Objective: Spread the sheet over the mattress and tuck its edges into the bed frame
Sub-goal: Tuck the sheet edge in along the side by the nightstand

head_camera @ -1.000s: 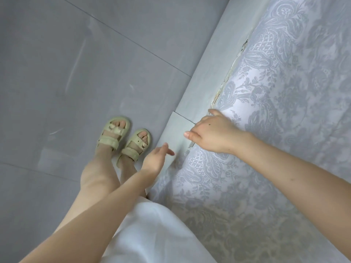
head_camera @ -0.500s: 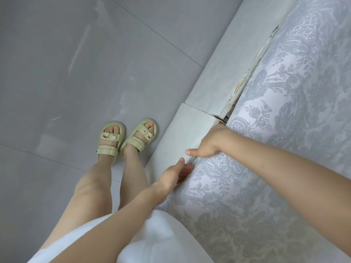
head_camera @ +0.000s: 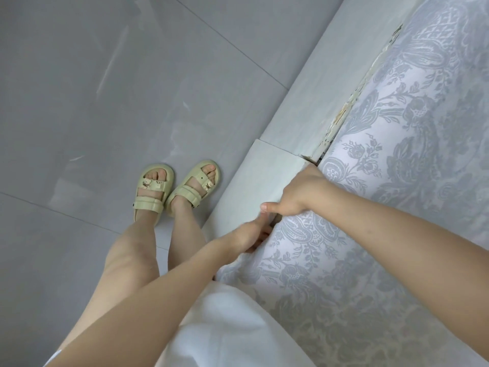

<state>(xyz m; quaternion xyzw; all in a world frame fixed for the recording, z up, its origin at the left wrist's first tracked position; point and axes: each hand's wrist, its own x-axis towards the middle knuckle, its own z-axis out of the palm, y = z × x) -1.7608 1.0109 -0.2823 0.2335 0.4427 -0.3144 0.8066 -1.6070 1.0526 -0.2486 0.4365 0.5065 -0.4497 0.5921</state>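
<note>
The sheet (head_camera: 397, 181), pale with a grey floral pattern, covers the mattress on the right. The pale bed frame (head_camera: 267, 181) runs diagonally along the sheet's left edge. My right hand (head_camera: 299, 197) is at the gap between frame and mattress. Its fingers go down out of sight beside the sheet's edge and its thumb points left. Just below it, my left hand (head_camera: 246, 235) is blurred, with its fingers reaching against the sheet's folded edge at the same gap.
Glossy grey floor tiles (head_camera: 105, 102) fill the left side. My feet in pale green sandals (head_camera: 177, 189) stand close to the frame. A white garment (head_camera: 225, 332) hangs at the bottom centre. The frame's inner edge (head_camera: 341, 120) is chipped further up.
My left hand has moved right from beside the frame to the sheet's edge. My right hand has slid down along the gap toward it. The view has shifted down the bed.
</note>
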